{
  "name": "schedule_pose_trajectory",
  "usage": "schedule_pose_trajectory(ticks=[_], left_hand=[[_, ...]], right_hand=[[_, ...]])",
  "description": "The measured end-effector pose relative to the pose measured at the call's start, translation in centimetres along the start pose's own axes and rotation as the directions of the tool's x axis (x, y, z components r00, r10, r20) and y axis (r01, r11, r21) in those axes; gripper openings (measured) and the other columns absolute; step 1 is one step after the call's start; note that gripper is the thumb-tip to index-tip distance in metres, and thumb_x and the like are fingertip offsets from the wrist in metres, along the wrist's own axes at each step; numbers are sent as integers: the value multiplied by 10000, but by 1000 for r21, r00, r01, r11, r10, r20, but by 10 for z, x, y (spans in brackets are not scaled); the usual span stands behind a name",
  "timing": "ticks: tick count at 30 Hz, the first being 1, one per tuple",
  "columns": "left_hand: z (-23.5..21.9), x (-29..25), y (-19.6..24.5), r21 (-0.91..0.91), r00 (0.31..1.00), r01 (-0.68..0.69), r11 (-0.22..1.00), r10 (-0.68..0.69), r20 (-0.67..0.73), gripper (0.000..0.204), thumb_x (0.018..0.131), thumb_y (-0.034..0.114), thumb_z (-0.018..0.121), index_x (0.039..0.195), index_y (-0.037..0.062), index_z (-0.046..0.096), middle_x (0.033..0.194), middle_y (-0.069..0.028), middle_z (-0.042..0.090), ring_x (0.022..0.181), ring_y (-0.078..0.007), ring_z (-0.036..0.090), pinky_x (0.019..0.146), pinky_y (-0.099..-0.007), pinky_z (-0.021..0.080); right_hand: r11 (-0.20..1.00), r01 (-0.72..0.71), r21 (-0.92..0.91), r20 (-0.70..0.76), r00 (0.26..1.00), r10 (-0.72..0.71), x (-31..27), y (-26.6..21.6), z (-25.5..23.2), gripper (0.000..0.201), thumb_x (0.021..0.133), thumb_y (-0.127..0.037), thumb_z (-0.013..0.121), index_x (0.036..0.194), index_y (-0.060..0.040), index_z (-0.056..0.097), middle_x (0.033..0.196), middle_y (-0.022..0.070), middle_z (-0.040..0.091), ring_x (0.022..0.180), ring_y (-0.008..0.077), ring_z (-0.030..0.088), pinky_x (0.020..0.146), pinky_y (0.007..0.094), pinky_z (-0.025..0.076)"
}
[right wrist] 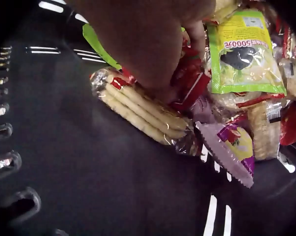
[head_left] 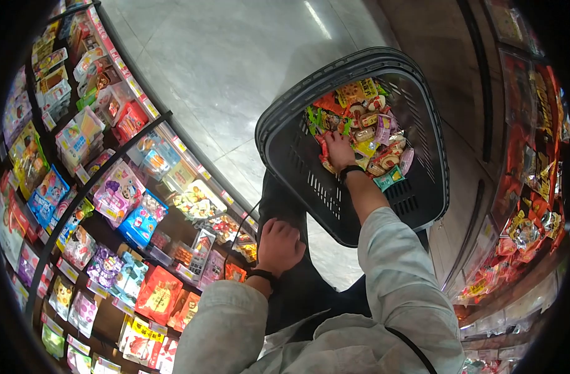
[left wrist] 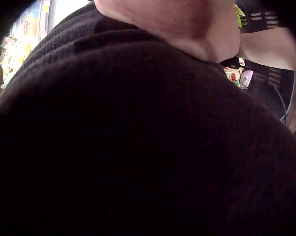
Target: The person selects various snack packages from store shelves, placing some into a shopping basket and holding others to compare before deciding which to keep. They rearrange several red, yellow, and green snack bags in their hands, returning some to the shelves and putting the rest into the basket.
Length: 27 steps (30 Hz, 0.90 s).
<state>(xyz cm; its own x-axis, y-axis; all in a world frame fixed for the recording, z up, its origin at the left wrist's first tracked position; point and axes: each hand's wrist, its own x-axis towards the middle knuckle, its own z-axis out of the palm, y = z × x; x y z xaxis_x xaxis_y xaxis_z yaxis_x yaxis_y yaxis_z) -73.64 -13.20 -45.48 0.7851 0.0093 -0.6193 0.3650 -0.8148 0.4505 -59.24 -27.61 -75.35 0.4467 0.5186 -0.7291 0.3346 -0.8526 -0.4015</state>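
Note:
My right hand (head_left: 340,151) reaches down into a black shopping basket (head_left: 291,165), among wrapped snacks at its inner side. In the right wrist view, its fingers (right wrist: 199,37) go down beside a red packet (right wrist: 191,81); the tips are hidden, and I cannot tell whether they grip it. Just beneath that hand lies a clear-wrapped pack of pale stick biscuits (right wrist: 143,114). A green-edged yellow packet (right wrist: 246,54) and a purple-and-white packet (right wrist: 231,150) are close by. My left hand (head_left: 280,246) rests on my dark-trousered leg (head_left: 283,212), fingers loosely curled, holding nothing.
Shelves of bagged sweets (head_left: 119,190) curve along the left, edged by a price-label rail (head_left: 185,153). To the right, more packets hang and lie on a rack (head_left: 525,230). Grey floor tiles (head_left: 235,62) stretch out ahead. A thin dark cord (head_left: 235,234) hangs near the left hand.

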Motion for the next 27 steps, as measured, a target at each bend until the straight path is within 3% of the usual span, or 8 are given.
schedule_pose_trajectory(ticks=[4, 9, 12, 20, 21, 24, 25, 27], left_hand=[[-2, 2, 0, -2, 1000, -17, 1000, 17, -13, 118, 728, 230, 664, 732, 123, 614, 841, -60, 660, 968, -259, 604, 1021, -463, 415], [-3, 4, 2, -19, 996, -31, 999, 29, -86, 104, 727, 214, 658, 721, 125, 604, 791, -57, 637, 913, -270, 600, 978, -458, 429], [-6, 8, 2, -4, 992, -57, 998, 56, -117, 104, 731, 210, 650, 718, 120, 598, 782, -62, 629, 896, -277, 600, 963, -458, 432], [-22, 18, 2, -15, 975, -117, 993, 112, -189, 88, 720, 186, 635, 694, 110, 596, 738, -72, 621, 866, -292, 604, 944, -454, 434], [-27, 20, 3, -6, 969, -125, 992, 121, -216, 89, 715, 181, 638, 683, 109, 596, 736, -75, 623, 866, -295, 603, 935, -455, 436], [-44, 26, 6, 24, 957, -148, 989, 150, -247, 109, 708, 166, 652, 640, 100, 598, 729, -98, 624, 860, -316, 597, 914, -449, 438], [-54, 29, 6, 15, 953, -182, 983, 180, -244, 114, 725, 180, 646, 655, 98, 608, 735, -103, 634, 844, -319, 592, 892, -458, 435], [-67, 31, -2, -20, 954, -176, 984, 166, -248, 133, 745, 196, 647, 664, 94, 617, 724, -111, 642, 800, -337, 592, 831, -479, 442]], right_hand=[[995, -22, 102, 53, 998, 16, -4, 5, -15, 703, 705, -120, 815, 1325, -109, 483, 1250, 166, 552, 1153, 460, 543, 996, 511, 485], [959, -9, 282, -79, 996, 32, -24, 10, -37, 613, 629, -147, 877, 1184, -98, 623, 1152, 176, 647, 1132, 357, 601, 955, 461, 503], [882, 21, 470, -191, 979, 78, -50, 9, -63, 589, 635, -193, 866, 1173, -82, 653, 1109, 204, 667, 1088, 390, 615, 959, 465, 495], [808, -138, 573, -96, 968, 234, -106, 3, -112, 778, 656, -331, 866, 1330, -63, 584, 1189, 224, 668, 1090, 363, 654, 921, 418, 526], [777, -200, 597, -61, 954, 292, -118, 0, -115, 816, 661, -379, 865, 1353, -64, 568, 1191, 232, 668, 1095, 350, 662, 928, 409, 524], [647, 85, 757, -337, 900, 275, -172, -24, -128, 655, 698, -315, 879, 1231, -38, 619, 1093, 175, 696, 1002, 289, 682, 902, 385, 527], [423, 4, 906, -149, 939, 309, -205, -50, -170, 559, 732, -254, 868, 1191, -36, 635, 1046, 121, 707, 943, 186, 669, 864, 341, 532], [249, 164, 955, -227, 941, 250, -251, -75, -189, 462, 772, -191, 844, 1157, -46, 632, 981, 37, 690, 881, 114, 620, 831, 307, 526]])
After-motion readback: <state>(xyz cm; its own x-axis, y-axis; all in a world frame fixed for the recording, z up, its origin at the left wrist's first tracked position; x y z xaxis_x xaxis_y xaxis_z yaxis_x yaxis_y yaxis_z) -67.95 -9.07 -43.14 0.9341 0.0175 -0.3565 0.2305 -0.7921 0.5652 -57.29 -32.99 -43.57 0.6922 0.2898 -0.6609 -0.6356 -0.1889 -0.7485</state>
